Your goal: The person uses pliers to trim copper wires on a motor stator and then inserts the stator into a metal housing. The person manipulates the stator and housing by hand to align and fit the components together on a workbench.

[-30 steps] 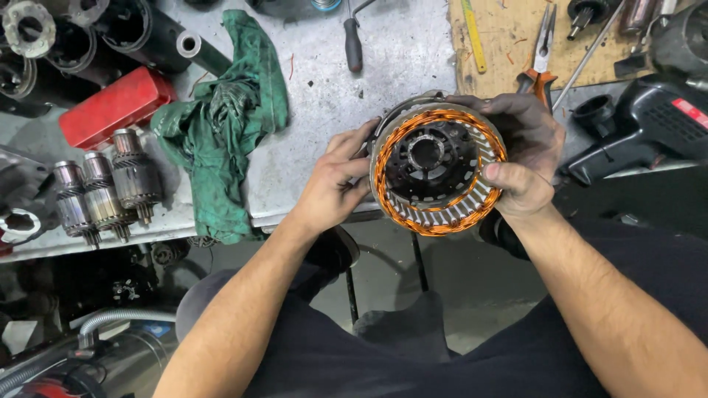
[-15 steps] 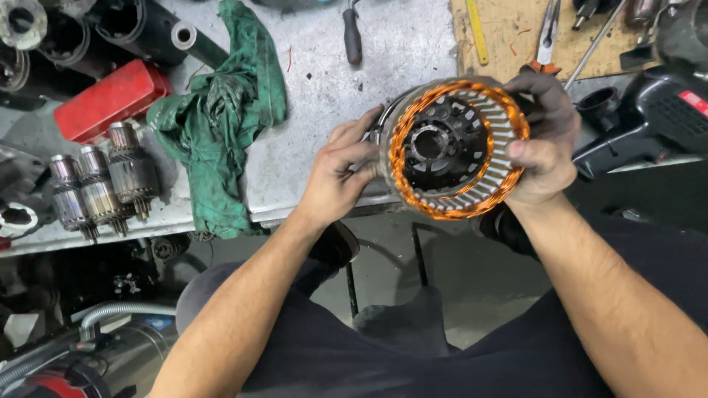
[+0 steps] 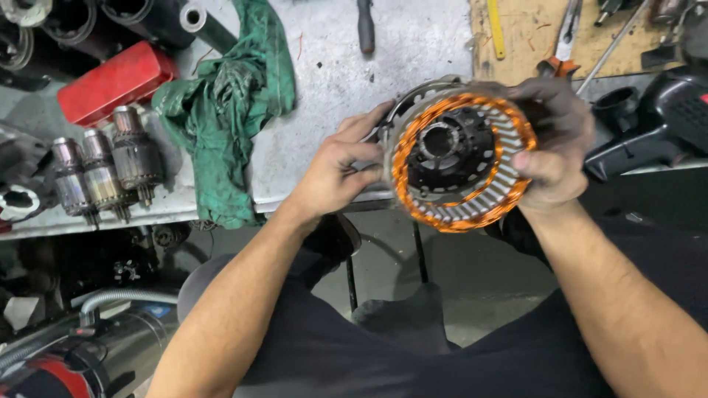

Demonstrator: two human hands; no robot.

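- While both hands grip it at the bench edge, the alternator stator (image 3: 461, 158) has tilted since a second ago, its copper windings now facing the camera more squarely.
- Left hand (image 3: 341, 173) clasps the housing rim; right hand (image 3: 553, 147) is wrapped round the far side.
- Judged: inspection by turning continues.
- Stator's rear face is hidden.
- Green rag (image 3: 232, 110) and three armatures (image 3: 103, 169) lie left; tools at the top are cut off.

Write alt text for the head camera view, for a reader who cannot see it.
Two bare hands, left hand and right hand, hold a round metal stator wound with orange copper wire over a grey workbench edge. A crumpled green rag lies left.
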